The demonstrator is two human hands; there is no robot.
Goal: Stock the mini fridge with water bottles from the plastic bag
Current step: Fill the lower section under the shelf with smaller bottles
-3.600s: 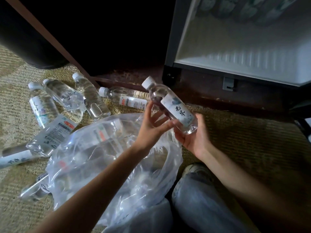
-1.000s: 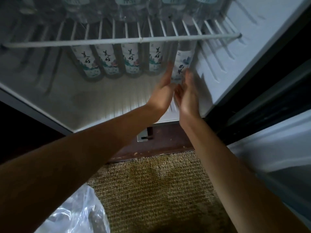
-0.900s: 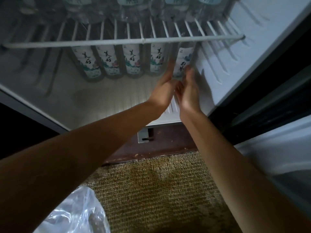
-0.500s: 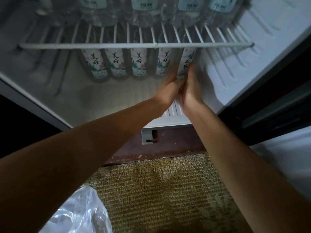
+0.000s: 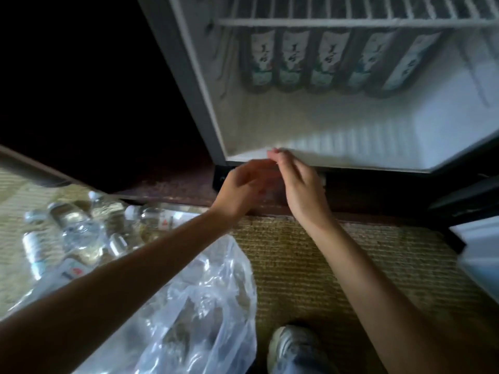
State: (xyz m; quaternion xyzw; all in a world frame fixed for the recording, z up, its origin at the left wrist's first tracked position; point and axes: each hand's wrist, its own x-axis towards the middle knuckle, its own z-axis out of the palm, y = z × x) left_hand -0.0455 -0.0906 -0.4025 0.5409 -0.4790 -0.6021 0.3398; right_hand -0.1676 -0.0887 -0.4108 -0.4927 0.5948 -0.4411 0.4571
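At the rear of the mini fridge (image 5: 189,90) compartment, five labelled water bottles (image 5: 329,60) stood side by side in one row on the fridge floor, directly beneath the white wire shelf (image 5: 351,21). The rightmost bottle (image 5: 407,66) appeared slanted relative to the other four. The front part of the ribbed fridge floor (image 5: 351,147) carried no bottles.

Both hands were positioned at the front lower lip of the compartment, close together. The left hand (image 5: 243,187) was empty, with its fingers loosely bent and nothing between them. The right hand (image 5: 299,184) was also empty, its fingers relaxed and lightly bent, with the fingertips (image 5: 275,155) level with the front edge of the fridge floor. Motion blur prevented confirmation of contact with that edge.

The clear plastic bag (image 5: 210,300) lay crumpled on the woven carpet (image 5: 310,265), below the left forearm. Its contents could not be resolved through the creased film. Several loose water bottles (image 5: 78,233) lay on their sides on the carpet to the left of the bag, near a dark cabinet edge. A light-coloured shoe (image 5: 294,346) rested on the carpet at the bottom of the view, just beside the bag. The open fridge door (image 5: 480,255) showed at the right edge.
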